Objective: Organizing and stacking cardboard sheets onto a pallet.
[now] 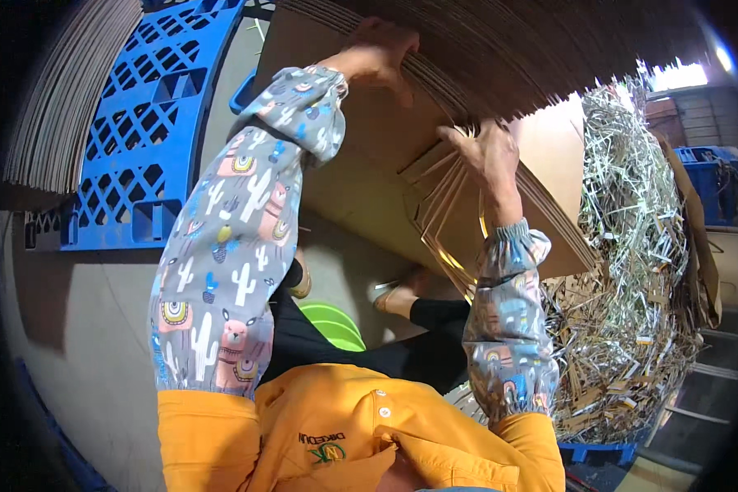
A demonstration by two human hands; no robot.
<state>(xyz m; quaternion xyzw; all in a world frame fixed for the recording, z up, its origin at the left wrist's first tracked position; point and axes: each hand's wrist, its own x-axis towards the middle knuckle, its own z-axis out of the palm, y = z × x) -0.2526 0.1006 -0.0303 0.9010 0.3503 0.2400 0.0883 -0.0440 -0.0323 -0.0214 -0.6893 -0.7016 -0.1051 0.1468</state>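
Note:
Above me a thick stack of brown cardboard sheets (549, 49) spans the upper right, its cut edges facing me. My left hand (379, 59) is closed over the stack's lower left edge, thumb hanging down in front of a broad cardboard face. To its right, my right hand (490, 156) is closed on the edge of some cardboard sheets, fingertips up under the big stack. Thin cardboard strips (439, 205) dangle in bent loops below that hand. More layered sheets (553, 213) slope down on its right. How many sheets each hand grips is hidden.
A blue plastic pallet (131, 164) stands at the left, beside another cardboard stack (66, 98). Shredded paper and card scraps (631, 246) are heaped at the right, over a blue base (599, 453). Between my legs is a green stool or basin (332, 325).

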